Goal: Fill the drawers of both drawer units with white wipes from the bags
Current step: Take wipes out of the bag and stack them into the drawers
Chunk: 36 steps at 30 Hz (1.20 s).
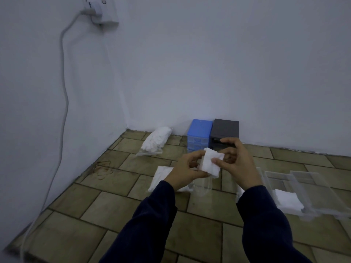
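From the head camera, you are holding a small stack of white wipes up between both hands, above the tiled floor. Your left hand is pinching its left edge, and your right hand is pressing a thumb onto its face with fingers curled behind, probably squaring the stack so it fits a drawer. The open bag is lying just below your left wrist, within easy reach. Clear drawers are sitting pulled out on the floor at your right, one already holding wipes, likely for easier loading. The blue drawer unit and the black drawer unit are standing side by side against the wall, with a full bag lying to their left.
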Each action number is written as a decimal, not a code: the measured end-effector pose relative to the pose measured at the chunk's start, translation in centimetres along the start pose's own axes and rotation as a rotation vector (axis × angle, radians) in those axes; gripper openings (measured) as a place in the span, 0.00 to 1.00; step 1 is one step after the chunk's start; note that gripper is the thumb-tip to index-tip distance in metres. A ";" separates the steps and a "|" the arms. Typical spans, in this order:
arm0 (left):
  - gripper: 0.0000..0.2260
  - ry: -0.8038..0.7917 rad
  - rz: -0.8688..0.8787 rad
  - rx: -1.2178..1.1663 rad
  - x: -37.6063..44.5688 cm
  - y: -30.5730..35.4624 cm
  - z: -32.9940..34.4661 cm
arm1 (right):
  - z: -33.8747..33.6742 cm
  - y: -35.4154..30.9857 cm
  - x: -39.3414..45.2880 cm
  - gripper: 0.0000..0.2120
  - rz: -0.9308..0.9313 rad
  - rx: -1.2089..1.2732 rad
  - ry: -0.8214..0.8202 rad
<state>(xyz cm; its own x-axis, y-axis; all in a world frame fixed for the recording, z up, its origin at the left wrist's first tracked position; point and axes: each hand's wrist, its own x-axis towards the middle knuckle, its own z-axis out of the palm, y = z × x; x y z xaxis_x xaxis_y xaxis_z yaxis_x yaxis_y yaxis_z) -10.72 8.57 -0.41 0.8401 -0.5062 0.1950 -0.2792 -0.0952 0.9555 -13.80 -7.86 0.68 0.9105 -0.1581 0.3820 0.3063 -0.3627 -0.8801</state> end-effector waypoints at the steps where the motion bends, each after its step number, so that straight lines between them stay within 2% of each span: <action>1: 0.23 -0.019 -0.015 -0.004 -0.1 0.1 0.0 | 0.0 0.1 0.0 0.25 0.001 -0.003 0.013; 4: 0.22 -0.033 -0.039 -0.029 -0.1 0.4 0.0 | 0.0 0.3 0.0 0.27 -0.002 -0.023 0.034; 8: 0.11 0.002 -0.028 -0.083 -0.1 0.5 0.4 | 0.2 0.4 0.1 0.22 -0.012 -0.034 0.057; 17: 0.17 0.040 -0.017 -0.156 0.4 -0.6 0.1 | 0.5 1.4 -0.1 0.13 -0.096 -0.128 0.060; 19: 0.21 0.095 -0.045 -0.188 0.6 -1.2 -0.3 | 0.5 1.9 -0.1 0.12 -0.085 -0.123 0.041; 24: 0.22 0.236 -0.138 -0.126 0.8 -2.8 -1.9 | 1.3 3.6 -0.2 0.08 0.044 -0.078 -0.038; 31: 0.15 0.398 -0.290 0.052 0.2 -5.1 -4.2 | 3.6 6.8 -0.7 0.06 0.291 -0.128 -0.156; 34: 0.15 0.394 -0.390 0.107 -0.1 -5.7 -4.7 | 4.5 7.4 -0.9 0.09 0.375 -0.173 -0.156; 36: 0.16 0.355 -0.455 0.045 -0.1 -6.0 -4.6 | 5.1 8.1 -0.9 0.12 0.424 -0.155 -0.119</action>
<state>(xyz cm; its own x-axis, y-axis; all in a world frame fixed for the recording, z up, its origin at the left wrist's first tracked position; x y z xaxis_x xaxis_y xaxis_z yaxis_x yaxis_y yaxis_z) -7.00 13.19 -5.19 0.9825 -0.0882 -0.1641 0.1342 -0.2761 0.9517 -10.77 -5.96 -8.21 0.9746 -0.2193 -0.0457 -0.1371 -0.4229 -0.8957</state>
